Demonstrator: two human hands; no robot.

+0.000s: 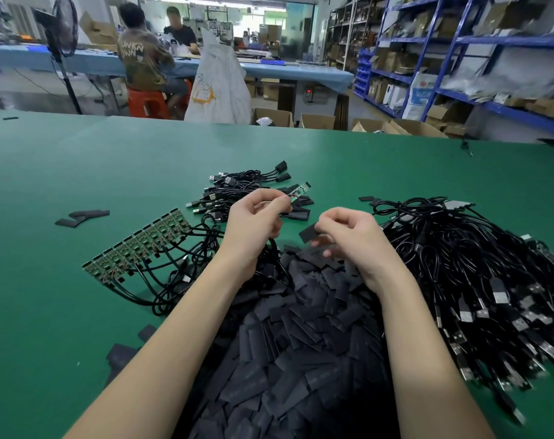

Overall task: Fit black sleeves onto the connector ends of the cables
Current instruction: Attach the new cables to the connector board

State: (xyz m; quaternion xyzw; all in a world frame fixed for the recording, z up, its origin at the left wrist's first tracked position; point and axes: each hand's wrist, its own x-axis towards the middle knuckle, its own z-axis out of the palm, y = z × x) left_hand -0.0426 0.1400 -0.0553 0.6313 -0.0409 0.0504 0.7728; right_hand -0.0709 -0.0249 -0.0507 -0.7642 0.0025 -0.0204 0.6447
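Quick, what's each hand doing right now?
Left hand: pinches a cable's bare circuit board end.
Right hand: pinches one black sleeve.

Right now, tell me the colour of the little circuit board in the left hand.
Green, seen in the head view: the circuit board pinched by the left hand.

Two seated workers (pixel 145 55) at a long blue desk (pixel 269 69), white sack (pixel 218 87) and blue steel shelving (pixel 459 42) behind

A: Which markings are legible?
B: "UNKN OWN", light lettering on two lines, on the back of a seated person's olive shirt (pixel 142 63).
A: Anything else?
B: The white sack's (pixel 218 87) label is unreadable.
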